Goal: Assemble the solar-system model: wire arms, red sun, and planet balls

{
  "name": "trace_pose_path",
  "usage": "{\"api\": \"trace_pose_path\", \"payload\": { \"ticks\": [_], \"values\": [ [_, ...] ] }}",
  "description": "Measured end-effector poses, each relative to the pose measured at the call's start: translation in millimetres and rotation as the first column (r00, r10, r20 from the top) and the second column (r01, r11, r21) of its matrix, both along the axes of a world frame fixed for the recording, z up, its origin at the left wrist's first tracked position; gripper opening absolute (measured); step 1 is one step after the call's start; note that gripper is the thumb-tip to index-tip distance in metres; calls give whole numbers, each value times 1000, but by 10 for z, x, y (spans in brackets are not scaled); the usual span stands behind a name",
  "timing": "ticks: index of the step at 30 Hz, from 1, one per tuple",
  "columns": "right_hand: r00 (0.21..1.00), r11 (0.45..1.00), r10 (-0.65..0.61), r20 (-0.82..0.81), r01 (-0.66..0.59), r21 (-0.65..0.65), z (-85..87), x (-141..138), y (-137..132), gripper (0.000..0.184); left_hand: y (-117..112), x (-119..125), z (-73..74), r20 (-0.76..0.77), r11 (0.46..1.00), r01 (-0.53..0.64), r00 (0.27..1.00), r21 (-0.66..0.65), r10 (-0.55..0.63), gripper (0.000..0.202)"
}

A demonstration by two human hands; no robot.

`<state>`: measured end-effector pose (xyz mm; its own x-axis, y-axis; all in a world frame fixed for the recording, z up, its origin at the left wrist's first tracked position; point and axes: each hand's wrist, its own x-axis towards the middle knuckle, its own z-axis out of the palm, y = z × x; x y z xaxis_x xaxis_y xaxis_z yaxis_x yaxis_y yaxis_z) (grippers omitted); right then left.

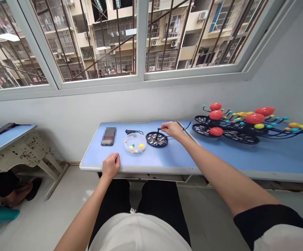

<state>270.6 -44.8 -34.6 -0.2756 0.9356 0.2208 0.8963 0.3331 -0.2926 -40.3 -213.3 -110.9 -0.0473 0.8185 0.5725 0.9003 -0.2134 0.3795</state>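
As we look down on the bench (151, 164), the right grip (172, 129) is pinched nearly shut on a thin black rod (158, 134) standing in a round black disc (153, 140), just below and left of that grip. The left grip (111, 166) lies curled on the bench's front edge, its hold unclear. Between the grips sits a clear round tub (135, 143) of coloured beads (138, 148); right of the right grip stand assembled red-ball wire models (245, 122).

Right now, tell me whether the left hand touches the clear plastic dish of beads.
Apart. The head view shows blue tabletop between the left hand and the clear plastic dish.
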Motion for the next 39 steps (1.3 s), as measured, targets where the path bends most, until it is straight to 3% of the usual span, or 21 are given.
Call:
{"api": "trace_pose_path", "payload": {
  "ticks": [4,8,11,14,18,24,30,35,39],
  "values": [
    [999,999,40,-10,-40,-8,72,-26,-51,25,-42,25,71,63,999,20,998,36,-23,22],
    [996,996,86,-36,-87,-23,144,-29,-81,23,57,289,299,268,994,91,958,68,-106,21],
    [990,992,118,-76,-121,-35,172,-16,-70,18,334,638,577,301,973,231,927,5,-222,22],
    [980,988,141,-141,-147,-37,188,7,-46,10,746,972,849,300,948,301,918,-101,-259,24],
    [963,986,156,-222,-166,-29,212,32,-25,17,1254,1265,1054,281,885,400,901,-240,-331,25],
    [949,986,160,-271,-166,-2,215,14,-61,19,1647,1456,1055,255,765,498,867,-409,-428,39],
    [950,979,198,-241,-202,11,131,-4,-69,19,1823,1514,936,348,619,571,821,-540,-453,26],
    [961,977,203,-190,-211,-22,17,-4,-20,22,1852,1491,942,372,607,590,807,-533,-458,23],
    [974,984,170,-153,-175,-24,-44,-17,-25,22,1878,1485,950,256,641,549,830,-536,-496,16]
  ]
}}
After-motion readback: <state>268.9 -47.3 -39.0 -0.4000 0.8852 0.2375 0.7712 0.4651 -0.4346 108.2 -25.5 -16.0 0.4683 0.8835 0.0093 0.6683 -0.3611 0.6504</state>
